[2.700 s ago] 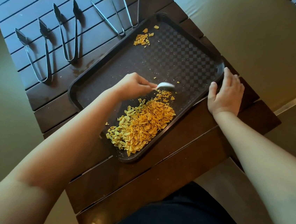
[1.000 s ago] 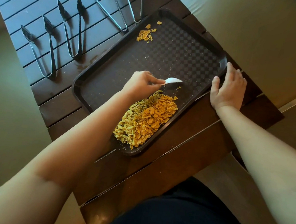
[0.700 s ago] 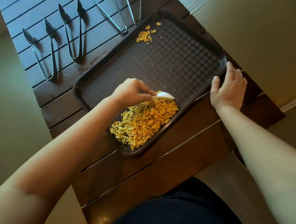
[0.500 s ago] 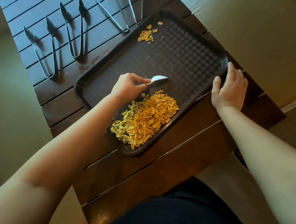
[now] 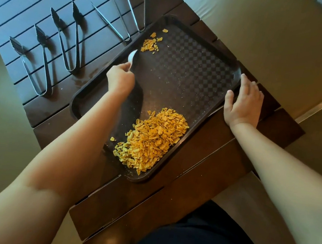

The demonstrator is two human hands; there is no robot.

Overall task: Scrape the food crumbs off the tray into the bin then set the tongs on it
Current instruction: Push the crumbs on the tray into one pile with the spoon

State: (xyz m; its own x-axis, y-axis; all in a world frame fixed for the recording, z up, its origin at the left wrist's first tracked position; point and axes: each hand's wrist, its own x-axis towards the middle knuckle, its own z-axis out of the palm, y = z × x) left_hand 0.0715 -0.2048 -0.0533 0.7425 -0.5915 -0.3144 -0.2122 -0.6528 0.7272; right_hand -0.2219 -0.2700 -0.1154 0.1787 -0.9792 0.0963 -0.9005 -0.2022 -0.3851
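Observation:
A dark brown tray (image 5: 191, 73) lies on a slatted wooden table. A large heap of orange crumbs (image 5: 152, 138) sits at its near corner. A small patch of crumbs (image 5: 150, 43) lies at the far corner. My left hand (image 5: 120, 77) grips a white spoon (image 5: 132, 57), whose bowl points toward the small patch, just short of it. My right hand (image 5: 241, 102) rests on the tray's right rim with fingers straight. Several metal tongs lie on the table left of the tray: two with leaf-shaped tips (image 5: 37, 65) (image 5: 71, 39) and two slim ones (image 5: 115, 17) (image 5: 136, 4).
The wooden table (image 5: 189, 184) ends close to my body at the bottom. Pale floor surrounds it on the left and right. No bin is in view.
My left hand has carried the spoon from the big heap across the tray to the far left corner, near the small patch. My right hand has stayed on the rim.

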